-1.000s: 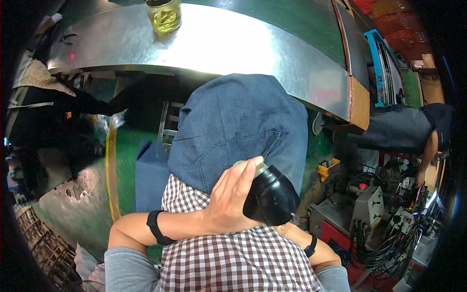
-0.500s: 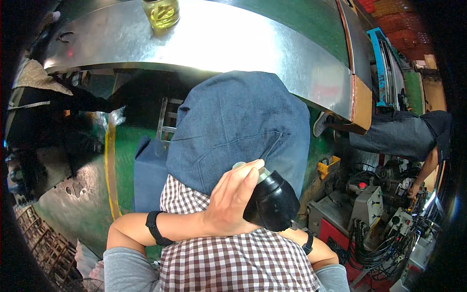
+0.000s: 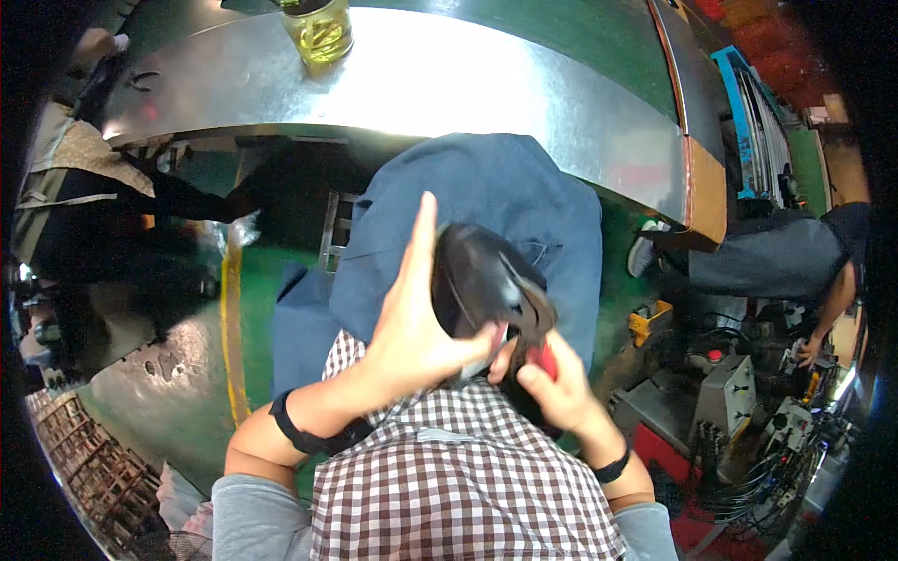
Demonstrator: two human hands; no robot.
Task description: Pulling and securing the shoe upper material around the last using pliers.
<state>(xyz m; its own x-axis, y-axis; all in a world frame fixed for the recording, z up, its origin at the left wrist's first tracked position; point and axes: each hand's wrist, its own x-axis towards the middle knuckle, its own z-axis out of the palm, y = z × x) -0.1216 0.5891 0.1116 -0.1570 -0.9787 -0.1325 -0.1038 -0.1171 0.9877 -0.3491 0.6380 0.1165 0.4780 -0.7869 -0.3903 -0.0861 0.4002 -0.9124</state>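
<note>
The black shoe upper sits over the person's lap, against the left hand, whose fingers stay flat and spread. The right hand grips red-handled pliers at its edge. It looks light and pliable, best held by the body.

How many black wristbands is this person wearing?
2. One black wristband circles the left wrist, low and left of the checked apron; the other black wristband circles the right wrist, lower right. Both show only partly.
</note>
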